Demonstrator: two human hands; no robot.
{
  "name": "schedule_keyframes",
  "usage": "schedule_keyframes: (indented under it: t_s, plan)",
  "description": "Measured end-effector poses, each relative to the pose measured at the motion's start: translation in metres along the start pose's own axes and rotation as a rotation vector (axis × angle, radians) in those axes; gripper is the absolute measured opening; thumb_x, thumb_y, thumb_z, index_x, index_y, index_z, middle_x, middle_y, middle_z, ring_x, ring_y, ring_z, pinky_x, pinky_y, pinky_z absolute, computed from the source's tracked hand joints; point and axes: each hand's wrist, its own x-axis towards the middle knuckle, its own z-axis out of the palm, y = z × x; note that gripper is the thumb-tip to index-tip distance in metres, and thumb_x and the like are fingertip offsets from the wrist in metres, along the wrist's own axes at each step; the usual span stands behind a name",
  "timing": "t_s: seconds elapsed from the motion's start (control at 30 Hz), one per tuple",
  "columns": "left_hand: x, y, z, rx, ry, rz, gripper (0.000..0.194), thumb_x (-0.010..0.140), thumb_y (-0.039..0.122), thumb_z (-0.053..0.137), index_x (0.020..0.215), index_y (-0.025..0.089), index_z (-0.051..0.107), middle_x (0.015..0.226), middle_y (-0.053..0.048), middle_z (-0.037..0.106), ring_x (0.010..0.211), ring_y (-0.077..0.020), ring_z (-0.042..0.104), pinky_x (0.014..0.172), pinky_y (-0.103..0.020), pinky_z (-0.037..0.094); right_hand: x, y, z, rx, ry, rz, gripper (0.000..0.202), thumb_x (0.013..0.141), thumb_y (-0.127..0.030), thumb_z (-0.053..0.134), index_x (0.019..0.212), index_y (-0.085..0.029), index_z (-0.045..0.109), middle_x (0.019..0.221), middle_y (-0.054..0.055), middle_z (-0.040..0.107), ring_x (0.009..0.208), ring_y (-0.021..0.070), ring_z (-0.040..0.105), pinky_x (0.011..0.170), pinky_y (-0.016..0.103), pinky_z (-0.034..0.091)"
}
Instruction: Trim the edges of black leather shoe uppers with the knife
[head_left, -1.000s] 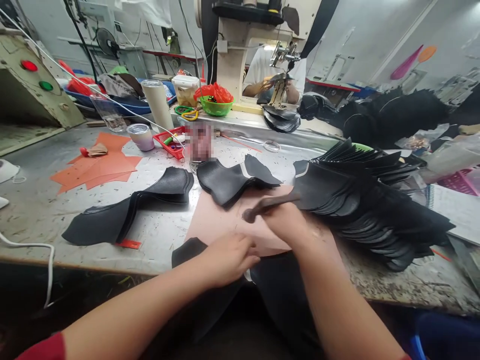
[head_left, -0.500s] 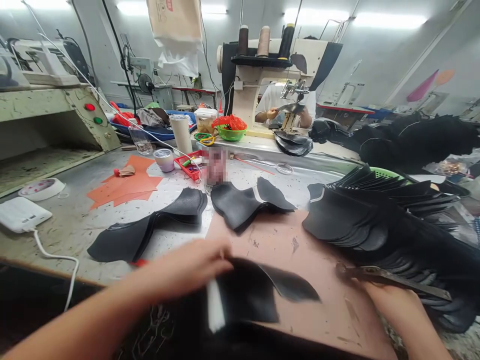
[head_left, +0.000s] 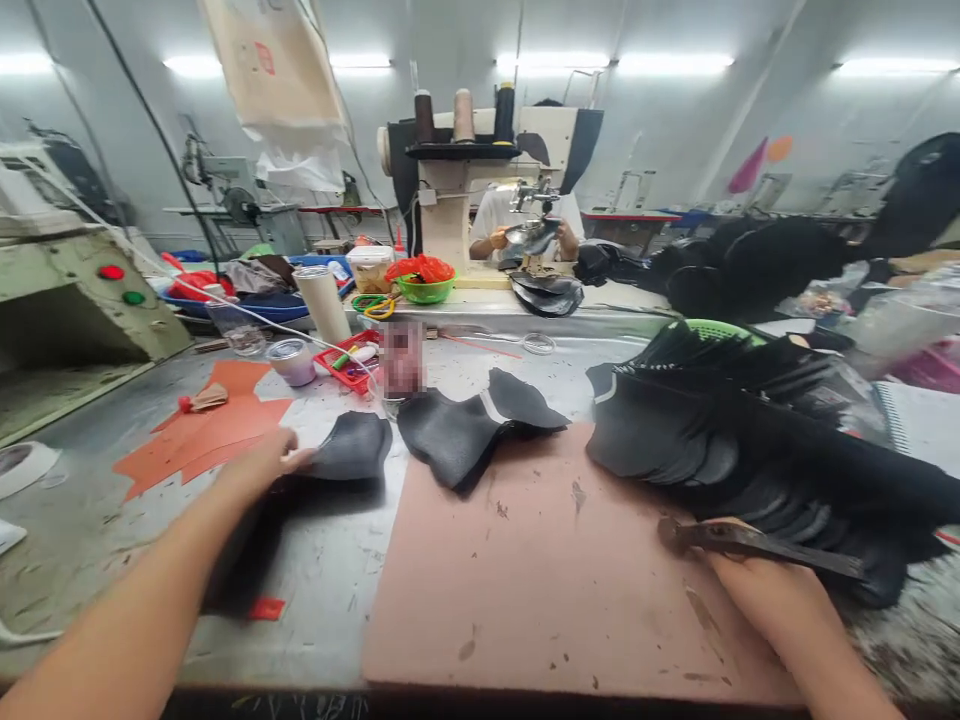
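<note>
My left hand (head_left: 262, 458) is closed on a black leather piece (head_left: 244, 555), which hangs blurred below the fingers. It is right at the left stack of black leather pieces (head_left: 352, 445); whether the held piece touches that stack I cannot tell. My right hand (head_left: 750, 575) grips a hammer (head_left: 780, 545) low over the right side of the pinkish board (head_left: 517, 580), its head pointing left. Another small pile of black pieces (head_left: 457, 430), with a pale strip across it, lies at the board's back edge. Beside my right hand a large fanned stack of black pieces (head_left: 690, 440) is spread.
Orange sheets (head_left: 232, 420) lie at the left, near a lidded cup (head_left: 291, 362) and a red basket (head_left: 349, 372). Behind stands a sewing machine (head_left: 442, 220) with thread spools; a person (head_left: 491, 215) works beyond it. A spiral notebook (head_left: 919, 420) lies far right.
My left hand has carried the leather piece from the board's front leftward to the left stack. The view has shifted right. My right hand still holds the hammer in much the same place.
</note>
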Motion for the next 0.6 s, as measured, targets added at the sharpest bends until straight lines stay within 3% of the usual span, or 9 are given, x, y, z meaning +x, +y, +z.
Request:
schedule_keyframes:
  t_s: [0.1,0.13,0.17,0.27,0.37,0.47,0.6]
  plan:
    - [0.004,0.035,-0.025,-0.001,0.111,-0.004,0.029,0.074,0.045,0.037,0.078,0.019,0.048,0.073,-0.002,0.056,0.072,-0.0203,0.054,0.061,-0.026,0.038,-0.002,-0.012,-0.009,-0.061,-0.042,0.03,0.021,0.075,-0.028,0.046,0.085,-0.024,0.064,0.078,0.005,0.064,0.07,0.0214,0.061,0.056,0.028,0.043]
    - [0.004,0.057,-0.029,-0.01,0.124,0.053,0.03,0.076,0.047,0.035,0.081,0.02,0.049,0.074,0.002,0.055,0.074,-0.0179,0.054,0.064,-0.024,0.038,-0.003,-0.016,-0.012,-0.082,-0.049,0.039,0.022,0.076,-0.029,0.045,0.087,-0.023,0.063,0.076,0.005,0.064,0.068,0.0213,0.061,0.054,0.028,0.042]
    - [0.003,0.083,-0.03,-0.024,0.133,0.231,0.033,0.08,0.045,0.032,0.086,0.019,0.051,0.079,0.003,0.055,0.079,-0.0156,0.053,0.07,-0.024,0.036,-0.004,-0.02,-0.016,-0.097,-0.05,0.049,0.023,0.078,-0.029,0.044,0.088,-0.023,0.063,0.075,0.005,0.064,0.066,0.021,0.061,0.053,0.027,0.04]
    - [-0.003,0.17,-0.01,-0.091,0.042,0.677,0.026,0.076,0.041,0.046,0.085,0.018,0.055,0.09,-0.003,0.058,0.088,-0.0183,0.052,0.079,-0.028,0.038,-0.006,-0.031,-0.025,-0.114,-0.034,0.072,0.024,0.081,-0.031,0.041,0.089,-0.023,0.062,0.071,0.004,0.064,0.06,0.0188,0.059,0.048,0.025,0.036]
    - [0.0,0.231,0.018,-0.146,-0.039,0.733,0.024,0.071,0.035,0.054,0.089,0.018,0.056,0.097,-0.006,0.059,0.092,-0.02,0.053,0.081,-0.03,0.039,-0.005,-0.04,-0.033,-0.104,-0.065,0.092,0.023,0.082,-0.031,0.041,0.089,-0.022,0.061,0.071,0.004,0.064,0.056,0.0172,0.058,0.047,0.024,0.032]
    - [0.016,0.25,0.029,-0.176,-0.121,0.669,0.022,0.07,0.033,0.055,0.084,0.017,0.061,0.086,-0.005,0.064,0.08,-0.0198,0.058,0.069,-0.028,0.043,-0.003,-0.047,-0.041,-0.084,-0.116,0.158,0.023,0.083,-0.031,0.039,0.09,-0.023,0.06,0.074,0.004,0.065,0.056,0.0175,0.058,0.047,0.024,0.03]
    - [0.029,0.247,0.015,-0.199,-0.212,0.605,0.026,0.075,0.037,0.048,0.079,0.018,0.065,0.076,-0.002,0.067,0.073,-0.018,0.06,0.066,-0.025,0.044,-0.001,-0.053,-0.049,-0.058,-0.12,0.218,0.022,0.083,-0.031,0.04,0.091,-0.024,0.059,0.072,0.003,0.064,0.058,0.0178,0.056,0.049,0.024,0.028]
